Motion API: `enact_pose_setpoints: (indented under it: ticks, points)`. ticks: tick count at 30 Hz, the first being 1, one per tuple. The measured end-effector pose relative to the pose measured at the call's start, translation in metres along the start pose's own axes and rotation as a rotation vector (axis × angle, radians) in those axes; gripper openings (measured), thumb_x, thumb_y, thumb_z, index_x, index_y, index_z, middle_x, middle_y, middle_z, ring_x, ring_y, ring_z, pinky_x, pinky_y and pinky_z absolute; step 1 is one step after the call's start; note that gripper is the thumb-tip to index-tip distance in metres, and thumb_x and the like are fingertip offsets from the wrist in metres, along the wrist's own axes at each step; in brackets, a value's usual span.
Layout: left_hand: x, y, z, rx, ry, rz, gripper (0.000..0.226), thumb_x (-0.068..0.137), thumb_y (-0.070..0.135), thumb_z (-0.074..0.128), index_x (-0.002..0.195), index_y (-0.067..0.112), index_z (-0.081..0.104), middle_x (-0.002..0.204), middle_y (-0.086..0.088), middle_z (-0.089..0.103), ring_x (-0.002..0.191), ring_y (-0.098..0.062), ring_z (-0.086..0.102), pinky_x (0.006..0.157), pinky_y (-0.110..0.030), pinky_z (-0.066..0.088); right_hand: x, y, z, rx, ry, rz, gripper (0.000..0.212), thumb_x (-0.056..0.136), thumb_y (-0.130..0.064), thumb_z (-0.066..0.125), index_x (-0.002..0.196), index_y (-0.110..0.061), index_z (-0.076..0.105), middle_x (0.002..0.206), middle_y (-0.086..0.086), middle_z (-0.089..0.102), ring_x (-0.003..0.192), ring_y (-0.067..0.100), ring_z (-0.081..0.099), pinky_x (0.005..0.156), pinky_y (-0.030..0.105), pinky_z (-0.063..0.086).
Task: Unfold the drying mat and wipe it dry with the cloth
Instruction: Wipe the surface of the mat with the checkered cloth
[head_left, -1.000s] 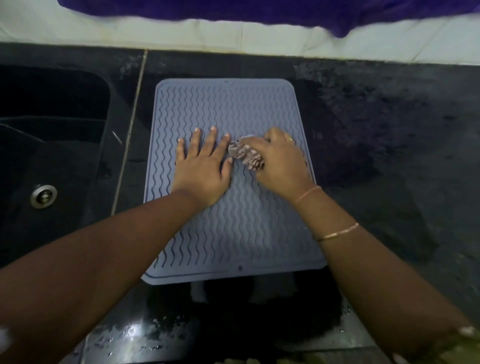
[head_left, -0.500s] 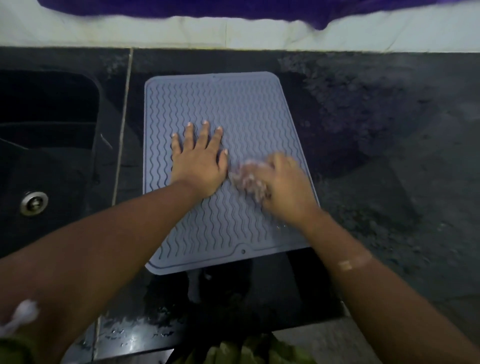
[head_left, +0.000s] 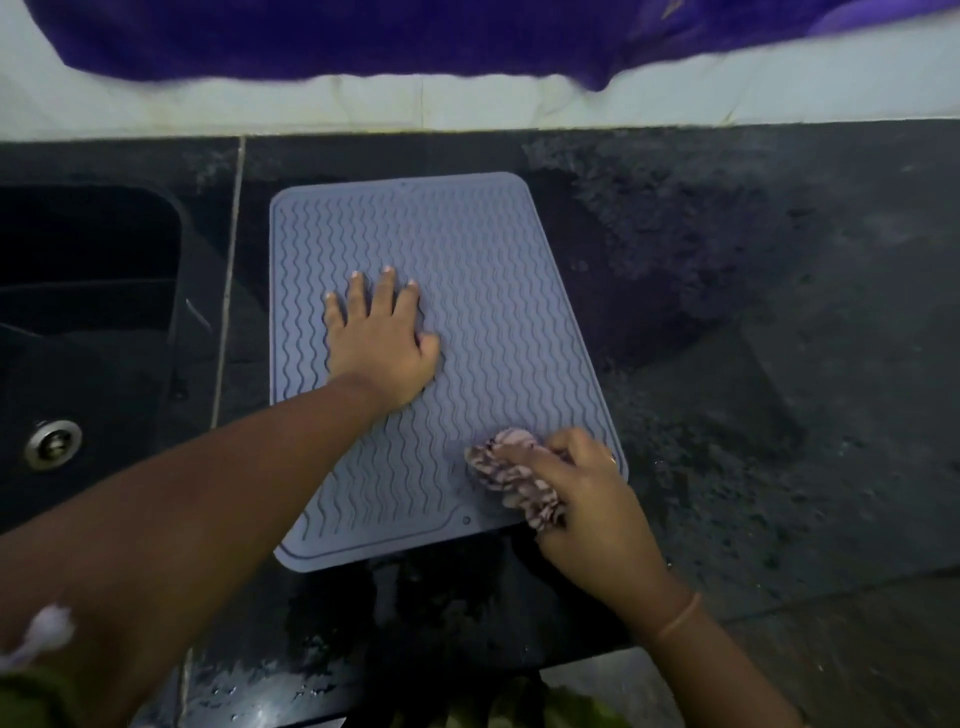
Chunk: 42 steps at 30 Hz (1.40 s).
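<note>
The grey-blue drying mat (head_left: 483, 270) with wavy ridges lies unfolded and flat on the black counter. My left hand (head_left: 382, 343) presses palm-down on the mat's middle left, fingers spread, holding nothing. My right hand (head_left: 592, 499) is at the mat's near right corner, closed on a bunched pink-and-white patterned cloth (head_left: 511, 475) that rests against the mat surface.
A black sink (head_left: 88, 322) with a metal drain (head_left: 53, 444) lies left of the mat. The dark counter (head_left: 753, 312) stretches to the right, with water drops along its near edge (head_left: 311, 670). A purple fabric (head_left: 363, 36) hangs over the white wall behind.
My right hand has dragged the cloth from the mat's middle toward me, down to the near right corner. The left hand stays flat on the mat.
</note>
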<state>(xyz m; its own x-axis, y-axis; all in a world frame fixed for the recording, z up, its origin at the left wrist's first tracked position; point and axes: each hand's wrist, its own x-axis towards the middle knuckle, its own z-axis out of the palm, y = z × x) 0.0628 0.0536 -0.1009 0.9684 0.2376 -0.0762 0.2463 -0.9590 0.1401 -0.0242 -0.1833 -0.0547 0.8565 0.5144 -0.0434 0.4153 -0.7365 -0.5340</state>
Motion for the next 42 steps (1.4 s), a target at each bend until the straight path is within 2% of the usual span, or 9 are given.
enact_pose_setpoints:
  ticks: [4,6,9,12,16,21,25,31,42]
  points:
    - [0.001,0.025,0.002,-0.037,0.031,-0.117,0.069,0.089,0.051,0.028,0.143,0.009,0.027,0.159,-0.012,0.007,0.144,-0.04,-0.004,0.111,-0.059,-0.01,0.004,0.001,0.001,0.05,0.25,0.135,0.067,0.062,-0.011,0.062,0.127,-0.02,0.054,0.101,0.01,0.048,0.092,0.03,0.05,0.076,0.039,0.049]
    - [0.0,0.029,0.005,-0.041,0.067,-0.129,0.074,0.09,0.058,0.022,0.144,0.009,0.025,0.159,-0.013,0.007,0.143,-0.042,-0.005,0.111,-0.059,-0.01,0.006,-0.005,0.009,-0.124,0.206,0.136,0.062,0.064,-0.018,0.065,0.125,-0.019,0.055,0.095,0.012,0.05,0.083,0.031,0.051,0.07,0.039,0.048]
    - [0.001,0.026,0.009,-0.006,0.063,-0.096,0.075,0.09,0.063,0.012,0.151,0.019,0.002,0.159,-0.011,-0.001,0.143,-0.042,-0.009,0.111,-0.058,-0.01,0.025,-0.007,0.015,-0.276,0.19,0.145,0.055,0.063,-0.024,0.066,0.117,-0.02,0.058,0.09,0.012,0.053,0.076,0.031,0.053,0.062,0.037,0.045]
    - [0.003,0.024,0.011,0.023,0.031,-0.026,0.067,0.092,0.06,0.009,0.149,0.03,-0.009,0.159,-0.004,-0.011,0.142,-0.043,-0.014,0.111,-0.059,-0.012,0.082,-0.004,0.011,-0.3,0.157,0.136,0.047,0.076,-0.029,0.058,0.121,-0.022,0.052,0.105,0.012,0.05,0.092,0.031,0.049,0.075,0.037,0.042]
    - [0.004,0.022,0.012,0.044,0.022,-0.012,0.067,0.088,0.06,0.002,0.148,0.033,-0.011,0.159,-0.001,-0.011,0.141,-0.042,-0.017,0.112,-0.059,-0.013,0.187,0.0,0.01,-0.294,0.256,0.125,0.037,0.087,-0.027,0.05,0.123,-0.021,0.051,0.117,0.015,0.048,0.106,0.034,0.046,0.085,0.041,0.041]
    - [0.004,0.023,0.012,0.024,0.047,-0.03,0.067,0.087,0.062,-0.001,0.148,0.034,-0.01,0.159,0.002,-0.009,0.142,-0.037,-0.018,0.112,-0.055,-0.015,0.288,0.001,0.004,-0.313,0.202,0.144,0.046,0.083,-0.026,0.061,0.127,-0.021,0.048,0.134,0.017,0.04,0.121,0.037,0.039,0.095,0.046,0.04]
    - [0.005,0.024,0.011,0.021,0.051,-0.042,0.068,0.087,0.062,-0.002,0.148,0.035,-0.01,0.159,0.004,-0.01,0.143,-0.035,-0.019,0.111,-0.052,-0.018,0.278,0.001,0.0,-0.255,0.201,0.113,0.044,0.085,-0.026,0.059,0.127,-0.022,0.049,0.135,0.017,0.04,0.121,0.037,0.04,0.095,0.044,0.042]
    - [0.004,0.024,0.008,0.041,0.041,-0.043,0.07,0.084,0.061,-0.005,0.149,0.033,-0.009,0.16,0.002,-0.008,0.143,-0.036,-0.018,0.111,-0.052,-0.019,0.181,-0.001,0.011,-0.233,0.263,0.106,0.036,0.085,-0.025,0.051,0.12,-0.02,0.052,0.117,0.012,0.05,0.102,0.033,0.052,0.078,0.038,0.049]
    - [0.004,0.026,0.002,0.017,0.036,-0.05,0.064,0.092,0.056,0.006,0.15,0.032,-0.006,0.16,0.004,-0.007,0.143,-0.034,-0.02,0.113,-0.05,-0.016,0.34,0.001,-0.013,-0.278,0.116,0.138,0.039,0.083,-0.024,0.059,0.121,-0.015,0.052,0.13,0.018,0.042,0.115,0.038,0.044,0.088,0.042,0.045]
